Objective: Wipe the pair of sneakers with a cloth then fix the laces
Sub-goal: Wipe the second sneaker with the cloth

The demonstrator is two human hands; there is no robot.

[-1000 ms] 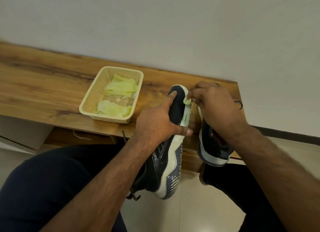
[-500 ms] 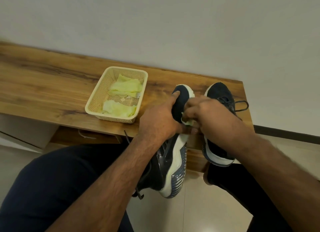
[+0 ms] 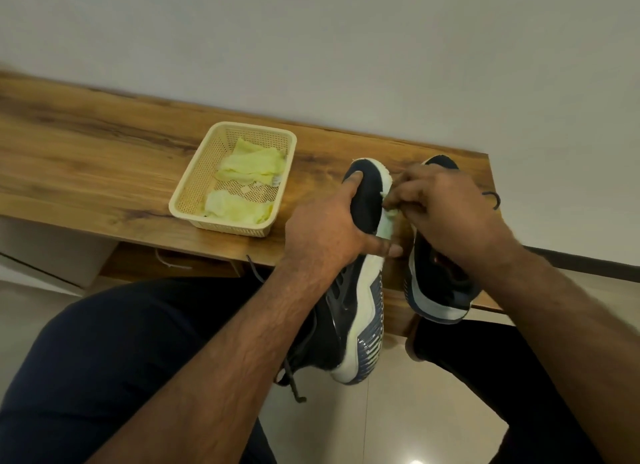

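Note:
My left hand grips a dark navy sneaker with a white sole, tilted on its side, toe on the wooden table and heel hanging over my lap. Its laces dangle loose below the heel. My right hand pinches a small pale green cloth against the white sole edge near the toe. The second navy sneaker rests on the table's right end, partly hidden under my right hand and wrist, its lace looping out to the right.
A cream plastic basket with more pale green cloths sits on the wooden table left of the sneakers. The table stands against a white wall. My dark-trousered legs and a tiled floor fill the lower view.
My right hand slid the cloth down the sole edge from the toe, then back up toward the toe. My left hand kept its hold on the sneaker.

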